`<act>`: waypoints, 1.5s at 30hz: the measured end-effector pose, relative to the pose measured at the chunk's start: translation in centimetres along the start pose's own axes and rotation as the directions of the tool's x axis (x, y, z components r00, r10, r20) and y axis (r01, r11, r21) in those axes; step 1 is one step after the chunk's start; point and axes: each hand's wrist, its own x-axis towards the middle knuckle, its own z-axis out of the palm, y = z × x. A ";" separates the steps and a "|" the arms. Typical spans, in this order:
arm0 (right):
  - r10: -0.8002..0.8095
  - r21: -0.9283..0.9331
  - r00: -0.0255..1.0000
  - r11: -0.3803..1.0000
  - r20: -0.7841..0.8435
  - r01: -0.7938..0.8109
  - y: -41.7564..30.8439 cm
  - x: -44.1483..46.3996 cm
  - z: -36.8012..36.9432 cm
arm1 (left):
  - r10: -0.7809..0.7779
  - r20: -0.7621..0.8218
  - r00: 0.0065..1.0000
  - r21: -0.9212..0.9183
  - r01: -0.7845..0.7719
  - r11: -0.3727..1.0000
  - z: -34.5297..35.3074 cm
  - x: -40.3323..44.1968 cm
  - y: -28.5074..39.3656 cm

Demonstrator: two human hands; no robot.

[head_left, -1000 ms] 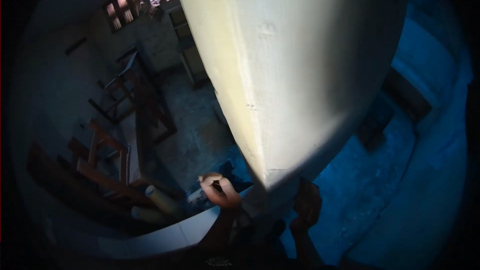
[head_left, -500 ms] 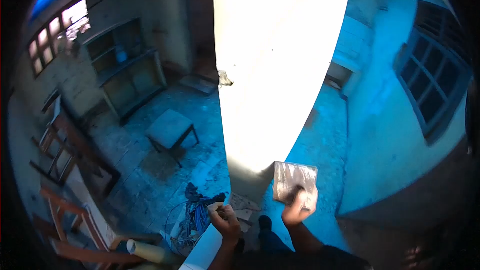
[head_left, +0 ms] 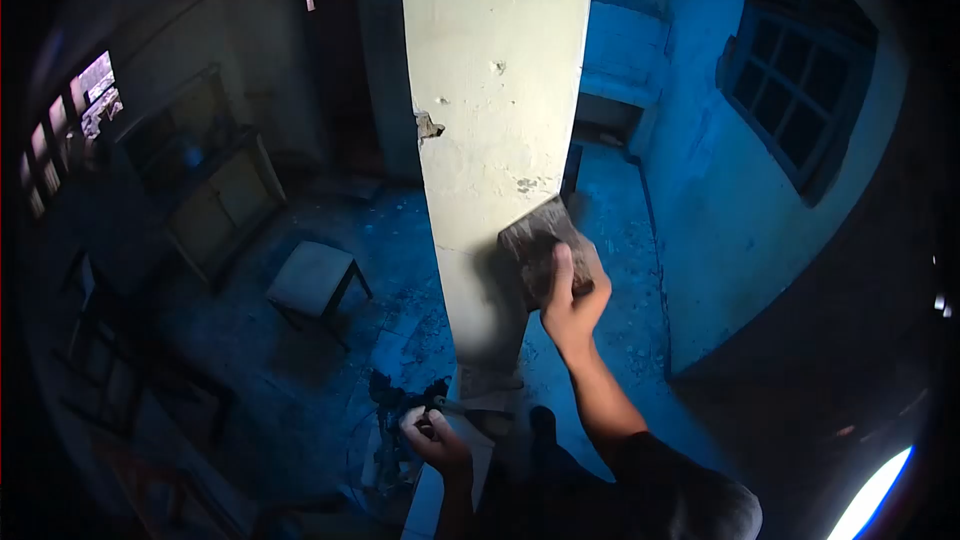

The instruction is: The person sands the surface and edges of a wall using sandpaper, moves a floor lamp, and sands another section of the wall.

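Note:
My right hand [head_left: 575,295] grips a flat, roughly rectangular board [head_left: 540,230], dark brown-grey with pale streaks, my thumb on its near face. It is tilted against the lower right edge of a pale plastered pillar [head_left: 490,160]; whether it touches the surface I cannot tell. Chips and a broken patch mark the pillar's plaster. Low at the pillar's foot, my left hand [head_left: 437,440] has its fingers curled closed. A thin dark strip shows just above those fingers, but what they hold is unclear.
A small stool [head_left: 312,278] stands on the blue-lit floor to the left, with a low cabinet [head_left: 225,200] behind it. Tangled cables [head_left: 385,455] lie beside my left hand. Dark wooden furniture [head_left: 110,370] leans at far left. A barred window [head_left: 790,70] is on the right wall.
My right hand has risen with the board, from below the pillar's right side to its lower edge. My left hand shifted slightly left. The pillar looks less glaring, and the room darker.

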 end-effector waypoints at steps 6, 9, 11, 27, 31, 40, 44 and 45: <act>0.128 -0.028 0.978 0.992 0.165 -0.125 -1.2 1.4 -0.7 | 0.106 0.201 0.974 -0.219 -0.061 0.974 0.9 -2.0 1.8; 0.161 -0.068 0.979 0.986 0.123 -0.154 -0.1 -1.4 -2.8 | 0.119 0.322 0.939 -0.197 -0.057 0.979 1.1 -4.1 4.0; 0.252 -0.157 0.960 0.960 0.124 -0.232 2.8 -3.7 -5.9 | 0.057 0.406 0.912 -0.202 0.028 0.979 1.4 -5.0 4.0; 0.675 -0.295 0.737 0.709 0.024 -0.640 8.2 -9.4 -16.7 | 0.011 0.550 0.835 -0.089 0.045 0.995 1.8 -8.8 4.1; 0.732 -0.337 0.680 0.650 0.038 -0.681 9.1 -9.6 -17.5 | -0.005 0.559 0.829 -0.050 0.039 0.998 1.6 -9.2 3.9; 0.772 -0.246 0.635 0.614 -0.009 -0.750 8.0 -9.4 -16.4 | -0.063 0.600 0.798 0.019 0.064 0.998 0.9 -8.9 5.4; 0.757 -0.150 0.648 0.653 0.086 -0.743 6.0 -10.6 -13.3 | -0.298 0.708 0.640 -0.040 0.458 0.888 1.6 -9.6 2.2; 0.756 -0.200 0.641 0.653 0.132 -0.730 5.8 -10.8 -12.6 | -0.279 0.711 0.646 -0.053 0.445 0.894 2.2 -8.9 2.4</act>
